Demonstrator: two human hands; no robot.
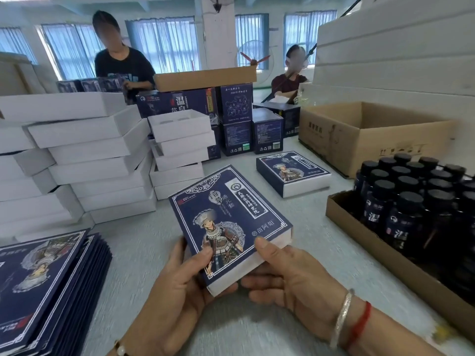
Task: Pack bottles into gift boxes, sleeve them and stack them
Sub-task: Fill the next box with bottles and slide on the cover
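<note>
Fingers of both hands, left (180, 281) and right (288, 276), clasp a sleeved box (228, 224) above the table. One finished box (293, 173) lies beyond it; bottles (411, 201), white boxes (97, 160) and flat sleeves (46, 283) remain, so much packing likely remains.

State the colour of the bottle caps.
Black caps, clearest in the head view.

There is only one view, from a wide-angle camera on the person's head. It looks forward and down, very near to both hands, so the fingers (259, 246) fill the low middle. Beyond the fingers it reaches across the table (144, 242) to the far windows (167, 42).
</note>
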